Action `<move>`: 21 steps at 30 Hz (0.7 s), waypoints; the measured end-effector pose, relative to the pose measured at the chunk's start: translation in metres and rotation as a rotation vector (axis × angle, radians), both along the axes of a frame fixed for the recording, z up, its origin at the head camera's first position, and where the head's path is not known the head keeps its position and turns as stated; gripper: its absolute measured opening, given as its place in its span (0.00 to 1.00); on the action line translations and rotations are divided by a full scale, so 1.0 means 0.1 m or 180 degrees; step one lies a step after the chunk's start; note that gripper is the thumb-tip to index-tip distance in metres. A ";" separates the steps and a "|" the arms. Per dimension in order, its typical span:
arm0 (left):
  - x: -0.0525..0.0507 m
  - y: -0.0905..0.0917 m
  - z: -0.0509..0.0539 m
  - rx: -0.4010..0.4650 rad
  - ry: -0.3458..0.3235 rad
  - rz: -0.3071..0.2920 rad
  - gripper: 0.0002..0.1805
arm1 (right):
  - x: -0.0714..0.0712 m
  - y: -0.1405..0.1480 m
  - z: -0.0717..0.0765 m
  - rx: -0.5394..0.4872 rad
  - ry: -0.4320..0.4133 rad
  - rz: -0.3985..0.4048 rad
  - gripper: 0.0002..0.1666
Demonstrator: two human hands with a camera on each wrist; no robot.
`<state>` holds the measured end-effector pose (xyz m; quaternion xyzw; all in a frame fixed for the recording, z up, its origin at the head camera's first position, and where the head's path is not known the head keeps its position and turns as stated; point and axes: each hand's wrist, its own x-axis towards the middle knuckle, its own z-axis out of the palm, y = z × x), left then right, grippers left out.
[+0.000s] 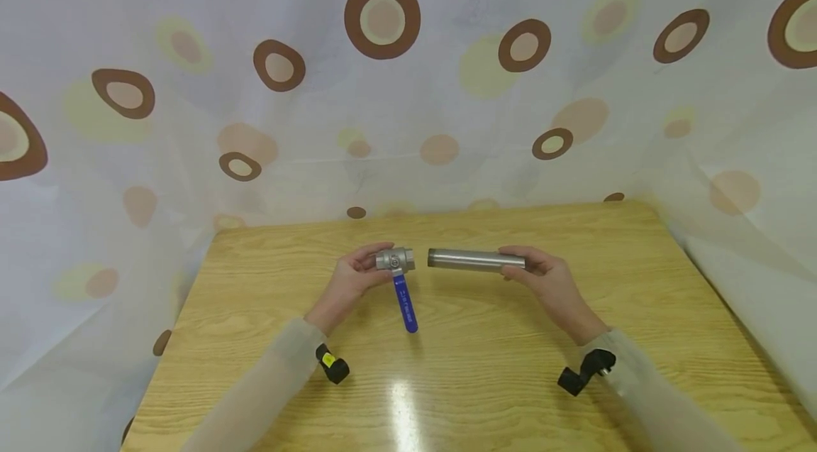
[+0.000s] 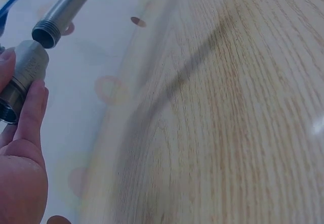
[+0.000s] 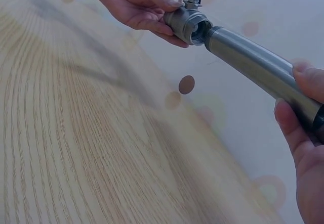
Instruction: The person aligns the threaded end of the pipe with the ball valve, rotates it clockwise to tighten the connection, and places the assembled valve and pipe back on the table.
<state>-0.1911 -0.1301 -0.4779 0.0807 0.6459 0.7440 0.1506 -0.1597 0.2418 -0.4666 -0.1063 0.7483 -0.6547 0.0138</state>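
Note:
In the head view, my left hand (image 1: 354, 274) grips a metal ball valve (image 1: 396, 260) by its body. The valve's blue lever handle (image 1: 406, 306) points down toward me. My right hand (image 1: 545, 282) pinches a steel pipe (image 1: 469, 260) near its right end, thumb on one side and fingers on the other. A short gap separates the pipe's threaded left end (image 1: 432, 257) from the valve's open right port. The left wrist view shows that threaded end (image 2: 46, 34) close to the valve body (image 2: 30, 67). In the right wrist view, the valve's threaded port (image 3: 198, 32) faces the pipe (image 3: 258, 62).
Both hands are raised above a wooden table (image 1: 447, 388), where their shadows fall in the wrist views. A white sheet with brown and yellow circles (image 1: 440, 97) hangs behind the table and along its sides. Black wrist cameras (image 1: 332, 365) are strapped to both sleeved arms.

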 end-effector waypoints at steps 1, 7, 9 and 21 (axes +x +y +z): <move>0.00 0.00 0.00 0.0005 -0.0001 -0.0004 0.31 | 0.00 -0.01 0.00 0.0014 -0.0003 0.0000 0.24; 0.01 0.03 0.01 0.0042 -0.0029 -0.0054 0.32 | -0.01 -0.04 0.00 0.0047 -0.0060 0.0024 0.23; 0.01 0.04 0.02 0.0034 -0.0024 -0.0079 0.32 | -0.01 -0.05 -0.01 0.0030 -0.0092 0.0039 0.24; 0.03 0.08 0.04 0.0050 0.0012 -0.0113 0.32 | -0.03 -0.07 0.00 0.0070 -0.0074 0.0099 0.24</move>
